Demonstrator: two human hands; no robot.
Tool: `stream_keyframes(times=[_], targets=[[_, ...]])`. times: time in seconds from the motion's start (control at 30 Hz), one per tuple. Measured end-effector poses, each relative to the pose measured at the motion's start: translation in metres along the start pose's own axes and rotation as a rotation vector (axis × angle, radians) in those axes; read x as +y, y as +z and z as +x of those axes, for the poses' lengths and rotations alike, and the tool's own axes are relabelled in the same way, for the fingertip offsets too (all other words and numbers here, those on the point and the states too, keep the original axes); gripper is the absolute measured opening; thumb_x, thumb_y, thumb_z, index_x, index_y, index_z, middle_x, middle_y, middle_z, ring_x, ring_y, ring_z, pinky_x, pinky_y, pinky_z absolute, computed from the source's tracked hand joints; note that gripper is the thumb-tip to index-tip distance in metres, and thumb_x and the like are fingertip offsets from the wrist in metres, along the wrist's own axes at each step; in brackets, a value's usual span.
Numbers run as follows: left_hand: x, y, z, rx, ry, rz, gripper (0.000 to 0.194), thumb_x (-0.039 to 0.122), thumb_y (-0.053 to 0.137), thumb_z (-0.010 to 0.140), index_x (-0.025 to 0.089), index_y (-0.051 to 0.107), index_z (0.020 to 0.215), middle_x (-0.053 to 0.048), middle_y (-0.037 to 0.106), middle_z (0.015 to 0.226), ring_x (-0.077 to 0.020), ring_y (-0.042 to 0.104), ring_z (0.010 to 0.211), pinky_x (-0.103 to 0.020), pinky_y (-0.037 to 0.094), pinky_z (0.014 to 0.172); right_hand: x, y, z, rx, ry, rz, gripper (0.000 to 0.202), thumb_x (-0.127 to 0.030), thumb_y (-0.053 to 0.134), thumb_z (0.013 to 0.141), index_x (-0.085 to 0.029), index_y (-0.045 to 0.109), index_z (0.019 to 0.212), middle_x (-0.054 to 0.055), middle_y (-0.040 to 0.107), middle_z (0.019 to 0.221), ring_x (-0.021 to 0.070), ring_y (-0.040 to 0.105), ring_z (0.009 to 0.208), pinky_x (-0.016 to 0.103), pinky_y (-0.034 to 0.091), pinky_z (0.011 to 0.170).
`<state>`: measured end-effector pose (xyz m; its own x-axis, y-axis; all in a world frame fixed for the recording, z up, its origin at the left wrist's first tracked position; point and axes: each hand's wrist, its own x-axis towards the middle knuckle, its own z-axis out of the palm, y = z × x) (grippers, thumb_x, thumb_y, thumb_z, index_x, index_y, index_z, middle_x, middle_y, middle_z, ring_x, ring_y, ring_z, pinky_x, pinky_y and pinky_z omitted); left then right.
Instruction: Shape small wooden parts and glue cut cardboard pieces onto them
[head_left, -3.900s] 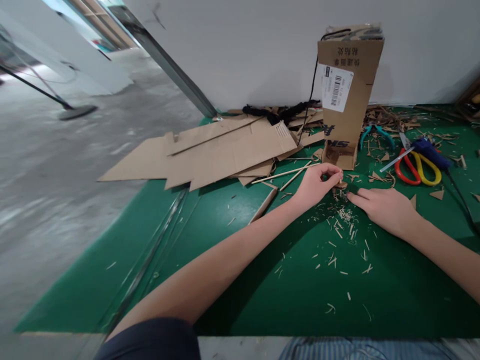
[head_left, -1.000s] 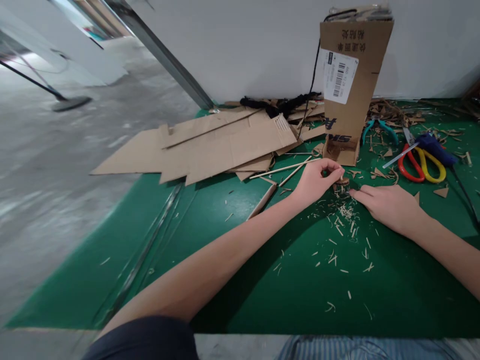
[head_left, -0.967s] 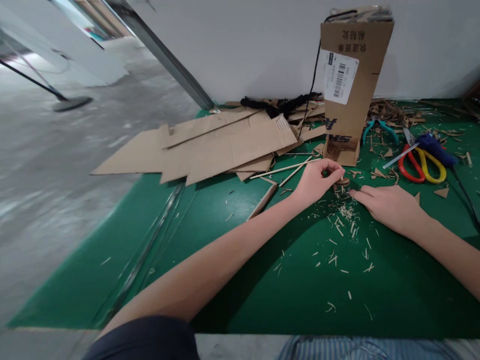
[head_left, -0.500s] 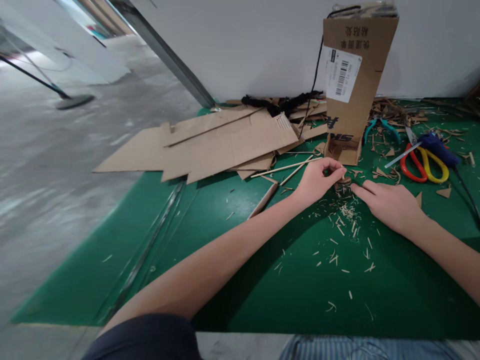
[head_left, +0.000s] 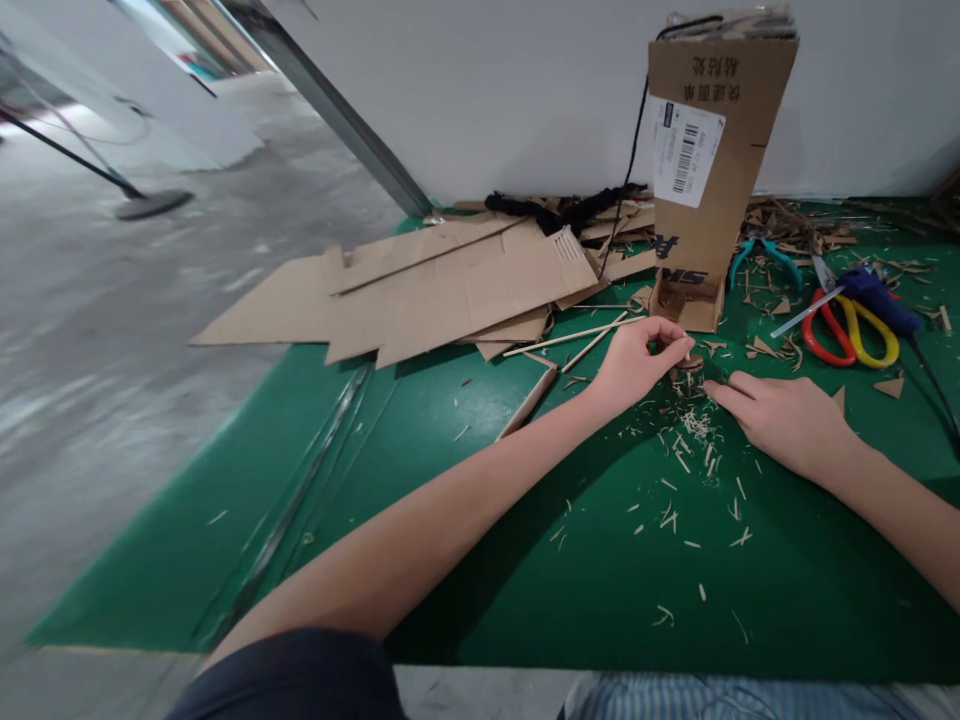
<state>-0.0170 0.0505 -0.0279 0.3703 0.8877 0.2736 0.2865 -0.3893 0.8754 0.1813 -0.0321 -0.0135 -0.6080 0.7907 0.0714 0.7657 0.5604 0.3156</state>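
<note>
Near the table's middle, my left hand (head_left: 637,355) is closed in a pinch at the top of a short thin wooden stick, of which only a little shows. Directly beneath its fingertips is a small round piece (head_left: 688,378) with a brown top and a darker side. From the right, my right hand (head_left: 787,415) has its fingers drawn together, with the fingertips against the lower right side of this round piece. Both hands partly cover it. Pale wood shavings (head_left: 697,425) lie just in front of it on the green tabletop (head_left: 480,560).
A tall cardboard box (head_left: 720,150) stands behind my hands. Flat cardboard sheets (head_left: 457,290) and thin sticks (head_left: 574,337) lie left. To the right are teal pliers (head_left: 765,255), red-and-yellow scissors (head_left: 829,330) and a blue glue gun (head_left: 877,297) with a cord.
More of the round piece's darker side shows below its brown top. My right fingertips have shifted slightly down along it. My left hand keeps its pinch almost unmoved.
</note>
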Motion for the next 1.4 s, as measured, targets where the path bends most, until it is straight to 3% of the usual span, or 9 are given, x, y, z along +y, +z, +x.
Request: stream_keyframes(times=[0.17, 0.6, 0.97, 1.17, 1.4], targets=[[-0.001, 0.001, 0.001, 0.004, 0.003, -0.003, 0.014, 0.029, 0.061, 0.084, 0.017, 0.063, 0.077, -0.003, 0.065, 0.072, -0.0118, 0.056, 0.062, -0.025, 0.045, 0.057, -0.004, -0.003, 0.002, 0.028, 0.055, -0.064, 0.047, -0.003, 0.037, 0.085, -0.017, 0.052, 0.128, 0.006, 0.063, 0.093, 0.0123, 0.054, 0.062, 0.029, 0.012, 0.044], [0.004, 0.0, 0.0, -0.01, -0.014, 0.0, 0.012, 0.025, 0.061, 0.084, 0.016, 0.063, 0.077, -0.002, 0.066, 0.072, -0.0107, 0.055, 0.06, -0.024, 0.043, 0.056, -0.004, -0.009, 0.005, -0.149, 0.02, 0.085, 0.047, -0.007, 0.039, 0.084, -0.02, 0.049, 0.128, 0.005, 0.064, 0.099, 0.0105, 0.049, 0.051, 0.028, 0.016, 0.043], [0.002, 0.0, 0.0, -0.007, -0.033, 0.014, 0.016, 0.031, 0.061, 0.084, 0.017, 0.062, 0.077, -0.002, 0.065, 0.073, -0.0106, 0.053, 0.059, -0.024, 0.041, 0.052, -0.001, -0.006, -0.003, -0.079, 0.045, 0.057, 0.04, -0.015, 0.039, 0.09, -0.023, 0.054, 0.127, 0.004, 0.063, 0.096, 0.0097, 0.046, 0.053, 0.028, 0.013, 0.045], [0.003, -0.001, -0.001, -0.011, -0.016, 0.001, 0.014, 0.029, 0.061, 0.084, 0.017, 0.062, 0.077, -0.002, 0.065, 0.073, -0.0104, 0.054, 0.059, -0.025, 0.041, 0.054, -0.003, -0.001, 0.005, 0.02, 0.087, -0.017, 0.044, -0.009, 0.037, 0.089, -0.02, 0.054, 0.128, 0.005, 0.063, 0.09, 0.0107, 0.047, 0.056, 0.029, 0.011, 0.045], [0.0, 0.0, 0.0, -0.005, -0.003, -0.011, 0.015, 0.03, 0.061, 0.084, 0.017, 0.061, 0.075, -0.002, 0.064, 0.072, -0.012, 0.056, 0.063, -0.026, 0.043, 0.057, -0.006, -0.007, 0.006, -0.05, 0.044, 0.009, 0.045, -0.007, 0.038, 0.085, -0.019, 0.054, 0.126, 0.005, 0.064, 0.092, 0.013, 0.05, 0.053, 0.031, 0.012, 0.043]])
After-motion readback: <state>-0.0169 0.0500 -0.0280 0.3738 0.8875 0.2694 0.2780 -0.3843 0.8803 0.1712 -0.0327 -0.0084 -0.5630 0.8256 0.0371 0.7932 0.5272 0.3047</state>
